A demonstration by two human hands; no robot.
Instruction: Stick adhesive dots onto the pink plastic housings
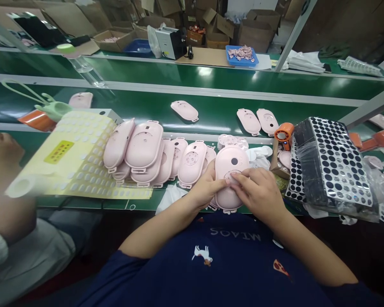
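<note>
A pale pink oval plastic cover (232, 160) with a black dot near its top stands tilted toward me at the table edge. My left hand (208, 187) grips its left side, the thumb lying across the front. At the round recess in the middle of the cover, my right hand (259, 189) has thumb and fingertips pinched together; whatever is between them is hidden. Just left of my left hand lies another pink cover (192, 164) with a round patterned recess. Farther left, several more covers are piled, one cover (144, 145) on top.
A yellow sheet of white round stickers (92, 170) lies left, near another person's arm (6, 187). To the right are black-dot sticker sheets (336, 157) and an orange handheld fan (284, 133). Pink covers (184, 111) rest on the green belt (137, 102) beyond.
</note>
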